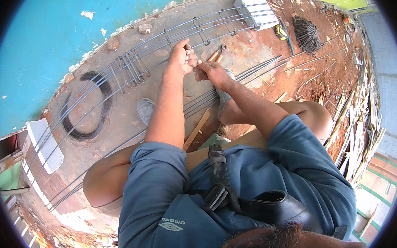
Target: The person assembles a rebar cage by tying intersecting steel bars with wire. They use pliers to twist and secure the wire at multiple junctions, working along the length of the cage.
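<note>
Looks partway: spaced stirrups [201, 31] off white block's [261, 13] left edge, bunched stirrups [132, 71] remaining; left hand [182, 58], right hand [211, 73] curled closed, contents unclear.

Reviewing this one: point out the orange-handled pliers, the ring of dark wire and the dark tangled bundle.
Orange-handled pliers [214, 56]: head view, on the left orange handle.
Ring of dark wire [85, 135]: head view, on its lower curve.
Dark tangled bundle [307, 34]: head view, on its middle.

Looked dull on the long thin grey metal rods [263, 66], matt on the round black metal-wire coil [85, 136], smooth on the flat turquoise painted wall [37, 51], soft on the loose blue cloth shirt [148, 194]
</note>
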Demonstrator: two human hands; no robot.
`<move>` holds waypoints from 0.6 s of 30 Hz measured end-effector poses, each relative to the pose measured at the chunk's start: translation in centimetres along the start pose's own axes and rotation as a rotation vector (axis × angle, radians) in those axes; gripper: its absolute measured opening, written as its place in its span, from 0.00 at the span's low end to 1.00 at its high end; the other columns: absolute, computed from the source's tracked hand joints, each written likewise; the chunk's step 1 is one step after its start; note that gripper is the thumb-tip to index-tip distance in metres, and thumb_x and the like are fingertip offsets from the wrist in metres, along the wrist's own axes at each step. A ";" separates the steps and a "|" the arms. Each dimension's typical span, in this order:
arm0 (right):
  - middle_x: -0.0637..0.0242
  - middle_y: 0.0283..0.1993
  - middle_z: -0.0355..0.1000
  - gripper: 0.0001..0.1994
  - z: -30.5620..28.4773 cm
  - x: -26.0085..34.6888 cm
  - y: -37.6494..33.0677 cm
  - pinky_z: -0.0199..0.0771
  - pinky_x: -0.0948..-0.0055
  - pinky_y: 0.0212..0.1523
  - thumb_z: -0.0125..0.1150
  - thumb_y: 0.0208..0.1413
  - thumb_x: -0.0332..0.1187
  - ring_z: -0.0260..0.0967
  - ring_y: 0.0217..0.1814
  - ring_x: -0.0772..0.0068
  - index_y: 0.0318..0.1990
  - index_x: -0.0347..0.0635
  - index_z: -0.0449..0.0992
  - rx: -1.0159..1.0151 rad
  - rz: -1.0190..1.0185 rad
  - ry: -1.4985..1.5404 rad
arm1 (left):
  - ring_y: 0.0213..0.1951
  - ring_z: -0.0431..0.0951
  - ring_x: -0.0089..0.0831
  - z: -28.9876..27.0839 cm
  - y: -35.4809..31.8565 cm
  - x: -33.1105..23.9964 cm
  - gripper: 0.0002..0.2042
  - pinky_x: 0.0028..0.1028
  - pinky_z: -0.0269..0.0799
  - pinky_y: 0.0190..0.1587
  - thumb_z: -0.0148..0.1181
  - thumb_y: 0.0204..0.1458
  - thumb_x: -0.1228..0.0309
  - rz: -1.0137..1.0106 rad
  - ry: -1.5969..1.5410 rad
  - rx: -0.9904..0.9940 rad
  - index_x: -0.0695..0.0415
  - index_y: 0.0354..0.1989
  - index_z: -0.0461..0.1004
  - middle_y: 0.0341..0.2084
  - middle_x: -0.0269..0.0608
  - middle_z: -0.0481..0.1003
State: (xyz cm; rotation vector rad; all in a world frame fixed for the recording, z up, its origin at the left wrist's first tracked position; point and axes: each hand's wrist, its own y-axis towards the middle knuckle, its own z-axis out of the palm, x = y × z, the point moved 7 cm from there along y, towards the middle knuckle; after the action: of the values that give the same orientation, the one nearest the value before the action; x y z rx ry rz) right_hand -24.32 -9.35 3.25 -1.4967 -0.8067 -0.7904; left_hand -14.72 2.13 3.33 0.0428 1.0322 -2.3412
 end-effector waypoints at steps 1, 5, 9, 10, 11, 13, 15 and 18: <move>0.67 0.30 0.75 0.23 0.7 0.7 -0.7 0.77 0.61 0.44 0.57 0.75 0.50 0.74 0.35 0.66 0.51 0.35 0.83 0.033 0.036 0.102 | 0.14 0.53 0.17 0.5 -0.7 -1.7 0.17 0.22 0.44 0.16 0.63 0.69 0.55 0.024 0.012 0.013 0.48 0.31 0.65 0.17 0.23 0.60; 0.66 0.28 0.73 0.18 2.5 5.3 -3.1 0.74 0.62 0.37 0.59 0.76 0.45 0.71 0.30 0.68 0.47 0.37 0.83 -0.034 -0.116 -0.033 | 0.14 0.52 0.16 0.9 -3.2 -8.3 0.18 0.22 0.42 0.15 0.64 0.68 0.56 0.124 0.071 -0.002 0.48 0.30 0.64 0.17 0.23 0.59; 0.52 0.29 0.75 0.16 4.7 11.0 -6.1 0.75 0.55 0.42 0.59 0.75 0.43 0.74 0.33 0.56 0.42 0.37 0.82 -0.053 -0.465 -0.325 | 0.15 0.54 0.17 2.4 -4.2 -12.6 0.17 0.22 0.45 0.16 0.64 0.69 0.56 0.233 0.154 -0.058 0.48 0.31 0.65 0.17 0.24 0.60; 0.49 0.30 0.76 0.16 4.4 11.1 -5.8 0.75 0.53 0.43 0.59 0.75 0.43 0.75 0.34 0.53 0.42 0.37 0.82 -0.099 -0.439 -0.308 | 0.16 0.56 0.17 3.2 -4.1 -13.3 0.17 0.23 0.50 0.18 0.64 0.69 0.56 0.282 0.253 -0.103 0.48 0.32 0.66 0.18 0.25 0.61; 0.47 0.31 0.76 0.17 4.2 11.4 -5.1 0.75 0.51 0.44 0.59 0.75 0.43 0.76 0.36 0.49 0.42 0.36 0.81 -0.139 -0.415 -0.290 | 0.18 0.58 0.18 4.3 -4.4 -14.2 0.16 0.23 0.56 0.19 0.64 0.69 0.57 0.336 0.351 -0.150 0.49 0.33 0.67 0.19 0.27 0.63; 0.44 0.34 0.77 0.17 4.0 12.0 -3.5 0.76 0.49 0.46 0.60 0.74 0.43 0.78 0.40 0.41 0.40 0.35 0.80 -0.193 -0.403 -0.280 | 0.29 0.78 0.30 3.6 -3.7 -17.7 0.18 0.36 0.80 0.36 0.64 0.68 0.53 0.384 0.666 -0.246 0.58 0.47 0.78 0.30 0.38 0.78; 0.44 0.34 0.78 0.16 2.7 11.1 -1.7 0.76 0.48 0.47 0.60 0.73 0.42 0.79 0.41 0.40 0.41 0.36 0.81 -0.242 -0.358 -0.275 | 0.38 0.84 0.41 5.0 -4.6 -21.0 0.26 0.44 0.81 0.48 0.64 0.66 0.50 0.459 1.342 -0.352 0.64 0.55 0.79 0.40 0.46 0.83; 0.42 0.37 0.80 0.13 2.0 10.0 0.6 0.79 0.48 0.50 0.60 0.71 0.39 0.81 0.44 0.38 0.43 0.37 0.83 -0.321 -0.276 -0.270 | 0.58 0.84 0.56 7.7 -5.0 -25.3 0.35 0.52 0.74 0.65 0.65 0.63 0.45 0.417 2.018 -0.359 0.69 0.62 0.80 0.58 0.60 0.82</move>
State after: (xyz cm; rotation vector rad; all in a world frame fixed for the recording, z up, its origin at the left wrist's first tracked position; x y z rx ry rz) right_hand -18.50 -6.97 11.27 -1.8280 -1.1467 -0.9692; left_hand 5.34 11.96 18.45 2.4383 1.7904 -1.0174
